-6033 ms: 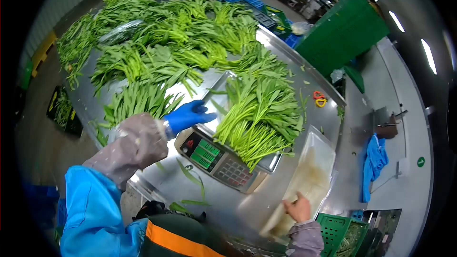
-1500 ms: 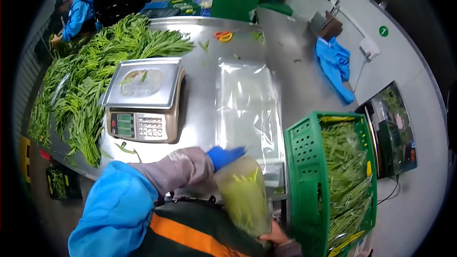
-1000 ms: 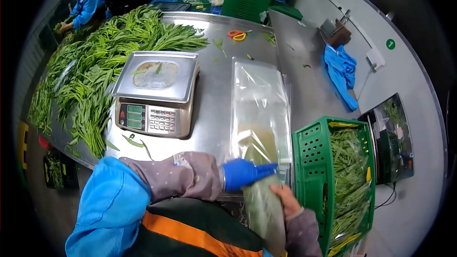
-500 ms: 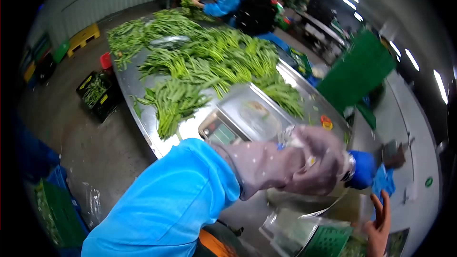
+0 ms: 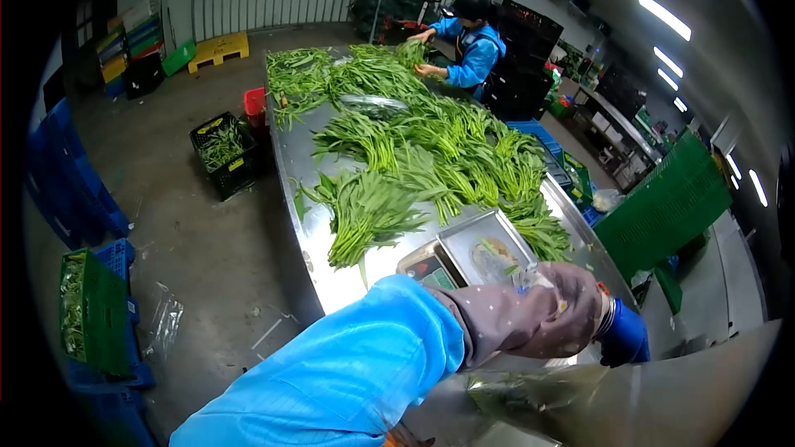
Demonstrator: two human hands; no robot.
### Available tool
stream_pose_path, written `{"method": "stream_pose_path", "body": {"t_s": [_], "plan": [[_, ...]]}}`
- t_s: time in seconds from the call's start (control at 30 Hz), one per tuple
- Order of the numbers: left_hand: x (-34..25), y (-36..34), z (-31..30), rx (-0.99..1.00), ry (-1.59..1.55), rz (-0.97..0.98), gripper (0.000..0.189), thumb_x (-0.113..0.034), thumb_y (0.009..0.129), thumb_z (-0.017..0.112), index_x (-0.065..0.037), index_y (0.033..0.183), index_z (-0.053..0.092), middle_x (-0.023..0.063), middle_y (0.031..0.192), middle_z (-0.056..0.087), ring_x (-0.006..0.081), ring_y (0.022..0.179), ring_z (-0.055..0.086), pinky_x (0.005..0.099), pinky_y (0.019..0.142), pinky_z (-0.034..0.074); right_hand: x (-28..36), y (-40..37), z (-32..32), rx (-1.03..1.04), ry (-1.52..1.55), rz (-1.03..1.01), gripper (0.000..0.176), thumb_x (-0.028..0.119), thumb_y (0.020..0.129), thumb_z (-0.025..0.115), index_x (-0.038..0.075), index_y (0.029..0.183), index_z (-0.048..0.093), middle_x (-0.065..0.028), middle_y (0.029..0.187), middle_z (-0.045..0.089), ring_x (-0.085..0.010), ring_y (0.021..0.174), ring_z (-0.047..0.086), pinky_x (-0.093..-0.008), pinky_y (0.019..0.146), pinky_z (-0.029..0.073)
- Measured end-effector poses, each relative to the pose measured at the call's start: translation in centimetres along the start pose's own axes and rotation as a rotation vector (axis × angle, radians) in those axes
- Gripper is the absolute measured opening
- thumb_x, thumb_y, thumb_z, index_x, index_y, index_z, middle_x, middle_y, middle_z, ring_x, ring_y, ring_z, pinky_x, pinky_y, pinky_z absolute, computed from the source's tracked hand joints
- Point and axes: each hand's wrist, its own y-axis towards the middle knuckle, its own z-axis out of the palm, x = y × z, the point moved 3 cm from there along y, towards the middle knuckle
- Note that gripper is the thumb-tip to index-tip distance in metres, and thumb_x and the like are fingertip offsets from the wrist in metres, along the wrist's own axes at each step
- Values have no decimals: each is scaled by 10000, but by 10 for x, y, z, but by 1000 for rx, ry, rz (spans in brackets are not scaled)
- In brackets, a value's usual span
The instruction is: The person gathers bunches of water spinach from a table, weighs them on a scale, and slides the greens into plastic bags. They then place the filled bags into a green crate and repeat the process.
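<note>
blue-gloved, our left hand [image 5: 625, 338] hangs at the lower right, its fingers turned down and lost in shadow and blur; whether they pinch anything or are loose, and how wide they stand, we cannot tell. our right hand is out of view. just below the left one a blurred sheet of plastic film [image 5: 538, 389] spreads across the bottom right, greenish in one part; whether hand and film touch, we can't make out. we judge the film light, limp and slick, apt to slip from a smooth fingertip, so we'd take it by an edge between thumb and fingers. beyond our patterned sleeve [image 5: 530, 319], which partly hides it, sits the scale [image 5: 484, 244] with its metal pan. past it, leafy greens [image 5: 422, 157] lie in loose bunches on the steel table [image 5: 310, 211]; they look light and springy, the leaves easily bruised, so the stems seem the better hold. a film-wrapped bundle [image 5: 374, 105] rests among them. at the far side a co-worker [image 5: 476, 58] has both hands at some greens.
</note>
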Motion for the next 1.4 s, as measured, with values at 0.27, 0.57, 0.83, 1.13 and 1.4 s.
{"method": "stream_pose_path", "body": {"t_s": [0.27,0.57,0.83,1.13,1.4], "plan": [[-15,-45,14,146,-198,108,552,59,606,439,-57,1130,569,75,987,631,115,498,537,237,445,432,-87,-58,60,22,-338,209,607,25,647,640,19,1216,426,-175,1136,514,-294,1011,510,-345,856,410],[-24,-52,36,49,-171,-45,563,73,607,449,-78,1135,574,50,935,640,67,465,493,183,437,405,-66,-49,226,-256,744,164,808,135,544,764,1,1253,399,-164,1243,444,-278,1153,417,-370,969,325],[-77,-86,-6,-546,188,225,487,89,660,463,-80,1097,596,52,884,651,46,529,528,166,430,420,-70,58,200,-326,959,55,339,267,914,446,-30,1018,574,-147,1008,608,-203,885,594,-283,775,443],[72,-244,259,-262,730,-103,757,-6,625,563,-204,1321,341,90,1305,401,299,846,591,360,691,504,21,-176,302,309,697,124,208,112,750,575,59,936,651,-104,1036,611,-303,1050,518,-378,906,383],[250,-298,409,-607,-861,-675,405,-294,850,536,-25,1153,510,78,896,607,151,735,579,255,669,476,53,-209,360,137,252,134,468,26,708,555,36,1170,486,-210,1241,430,-372,1118,422,-404,940,325]]}}
